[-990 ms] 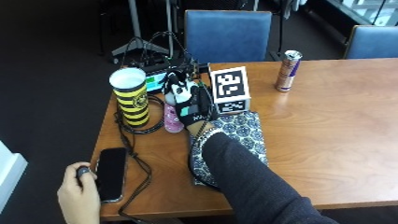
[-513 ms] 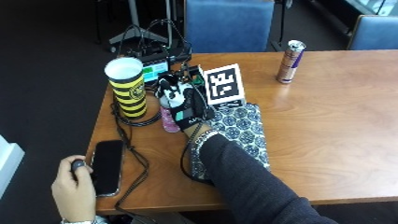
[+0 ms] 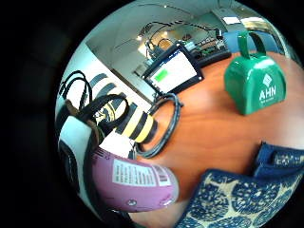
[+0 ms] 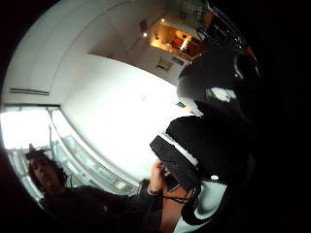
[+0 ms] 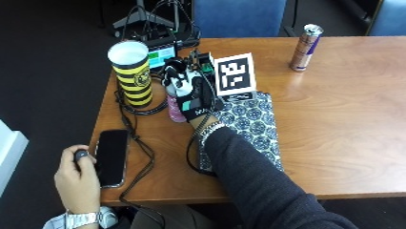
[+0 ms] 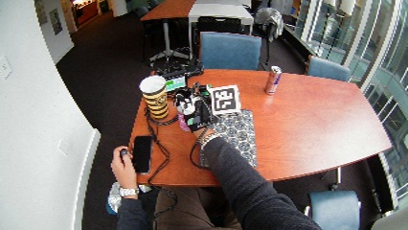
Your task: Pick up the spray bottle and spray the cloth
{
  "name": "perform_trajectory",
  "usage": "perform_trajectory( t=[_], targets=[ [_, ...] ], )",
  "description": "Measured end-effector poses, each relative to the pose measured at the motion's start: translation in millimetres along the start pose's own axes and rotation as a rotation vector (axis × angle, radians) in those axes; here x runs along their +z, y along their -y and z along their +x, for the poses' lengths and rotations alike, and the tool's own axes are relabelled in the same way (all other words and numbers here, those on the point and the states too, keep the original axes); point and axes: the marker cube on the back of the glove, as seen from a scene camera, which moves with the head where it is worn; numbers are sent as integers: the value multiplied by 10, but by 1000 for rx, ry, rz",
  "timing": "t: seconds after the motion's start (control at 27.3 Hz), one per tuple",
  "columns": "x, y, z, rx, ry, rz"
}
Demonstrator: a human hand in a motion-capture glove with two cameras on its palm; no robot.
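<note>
One gloved right hand (image 5: 190,98) we see curled round the smooth pink spray bottle (image 5: 176,109), upright just beside the patterned blue cloth (image 5: 252,129) on the glossy wooden table (image 5: 329,119); dark carpet surrounds it.

A glossy pink plastic spray bottle (image 3: 135,183) stands beside a matt blue patterned woven cloth (image 5: 252,125) on the smooth, polished reddish-brown wooden table (image 5: 342,119), near a shiny green metal bell (image 3: 255,80).
</note>
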Motion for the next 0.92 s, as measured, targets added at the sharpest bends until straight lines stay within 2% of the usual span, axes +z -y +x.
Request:
perform_trajectory(
  t=[0.33,0.55,0.73,0.92],
  targets=[
    [36,-139,196,82,45,-47],
    [-2,-203,310,128,-23,-97],
    [-195,-252,351,137,-196,-242],
    [-458,-389,242,85,-445,-446]
  ],
)
